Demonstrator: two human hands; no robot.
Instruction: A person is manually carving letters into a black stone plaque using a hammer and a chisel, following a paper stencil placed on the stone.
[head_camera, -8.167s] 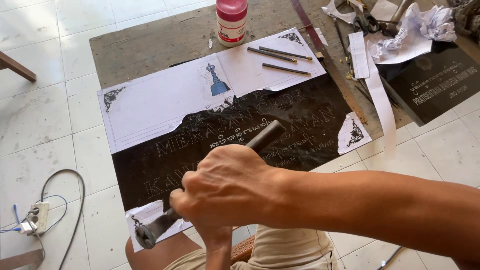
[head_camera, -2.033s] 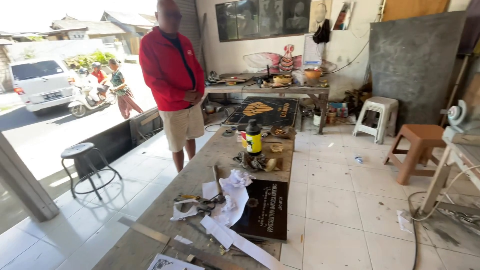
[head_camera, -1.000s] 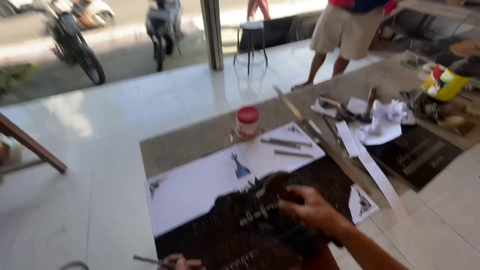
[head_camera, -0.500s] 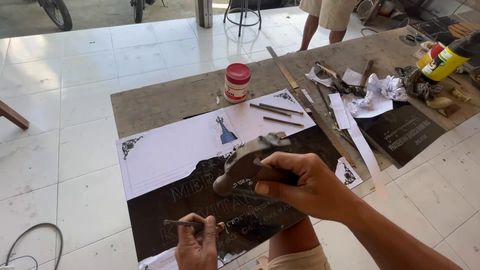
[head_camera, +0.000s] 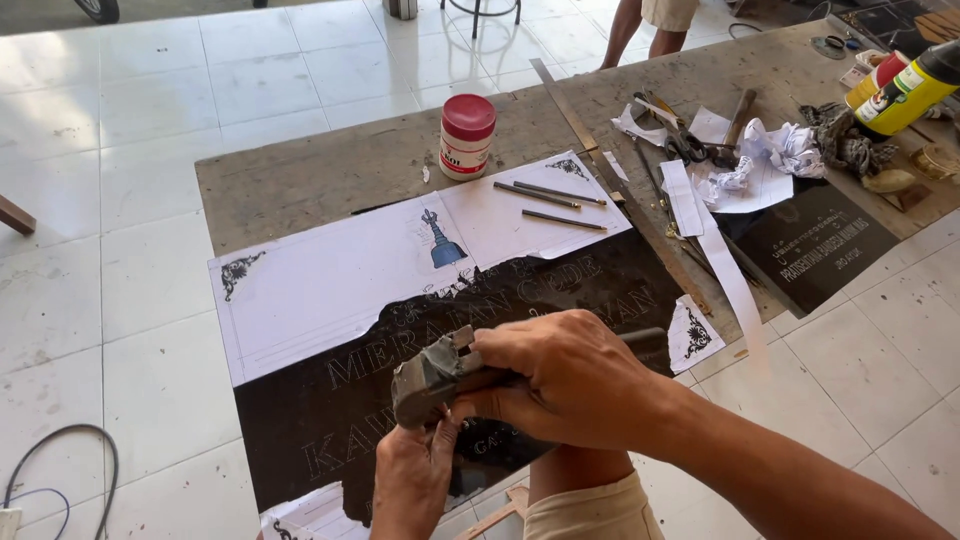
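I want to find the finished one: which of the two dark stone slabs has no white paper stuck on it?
The smaller slab at the right; the big slab under the hands is half papered.

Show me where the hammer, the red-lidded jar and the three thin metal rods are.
hammer (head_camera: 428, 372), head view, on the grey metal head, left of the right hand.
red-lidded jar (head_camera: 467, 137), head view, middle of its white body under the lid.
thin metal rods (head_camera: 548, 195), head view, on the middle rod, lying on the white paper.
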